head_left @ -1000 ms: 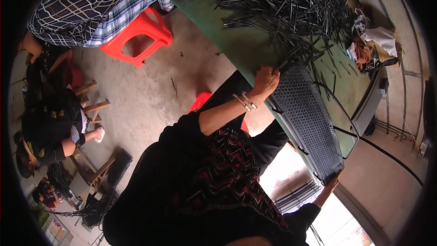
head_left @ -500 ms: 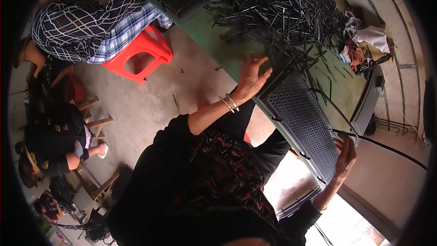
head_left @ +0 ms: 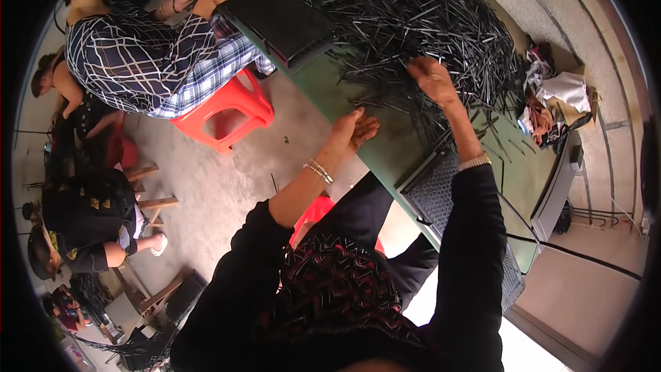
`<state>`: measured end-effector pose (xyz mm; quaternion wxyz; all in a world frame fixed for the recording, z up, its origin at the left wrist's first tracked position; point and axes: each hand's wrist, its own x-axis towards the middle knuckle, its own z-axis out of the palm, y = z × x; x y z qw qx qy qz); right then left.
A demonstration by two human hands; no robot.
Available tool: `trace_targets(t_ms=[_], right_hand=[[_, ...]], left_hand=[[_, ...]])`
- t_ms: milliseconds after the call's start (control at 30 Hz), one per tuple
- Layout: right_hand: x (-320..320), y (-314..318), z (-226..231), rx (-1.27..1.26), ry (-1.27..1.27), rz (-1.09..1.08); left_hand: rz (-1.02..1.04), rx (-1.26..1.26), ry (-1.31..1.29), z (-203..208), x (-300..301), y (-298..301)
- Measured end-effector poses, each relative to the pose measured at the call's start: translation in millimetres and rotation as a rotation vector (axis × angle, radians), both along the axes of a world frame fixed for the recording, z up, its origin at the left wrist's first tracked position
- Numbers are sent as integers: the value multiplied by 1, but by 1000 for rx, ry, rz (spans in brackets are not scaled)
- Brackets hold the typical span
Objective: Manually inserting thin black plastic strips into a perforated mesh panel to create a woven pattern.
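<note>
My right hand (head_left: 434, 81) reaches across the green table (head_left: 387, 134) onto a big heap of thin black strips (head_left: 427, 21). Its fingers are bent together at the heap's near side; what they pinch, if anything, I cannot make out. At the table's near edge hovers my left hand (head_left: 354, 129), thumb up and fingers loosely bent apart, with nothing seen in it. A black honeycomb-mesh panel in a dark frame (head_left: 428, 193) lies along the table edge in front of me. My right forearm covers much of that panel.
A flat black case-like panel (head_left: 282, 21) lies further left on the table. Beside it a person in a checked shirt (head_left: 131, 62) sits on a red plastic stool (head_left: 231, 114). Crumpled wrappers (head_left: 561, 93) lie at the right by the wall. More people sit at far left.
My right hand has left the mesh panel's right end and moved up and left to the strip heap. My left hand has drawn back from the panel's left end toward the table edge.
</note>
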<state>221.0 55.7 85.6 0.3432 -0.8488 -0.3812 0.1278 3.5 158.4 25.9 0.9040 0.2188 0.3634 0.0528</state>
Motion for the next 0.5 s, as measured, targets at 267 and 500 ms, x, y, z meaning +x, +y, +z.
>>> trace_targets(t_ms=[267,500], right_hand=[[-15,48,-43,-345,-460,-92],[-2,32,-44,-291,-428,33]], left_hand=[[238,20,30,-11,42,18],[193,-6,10,-16,86,20]])
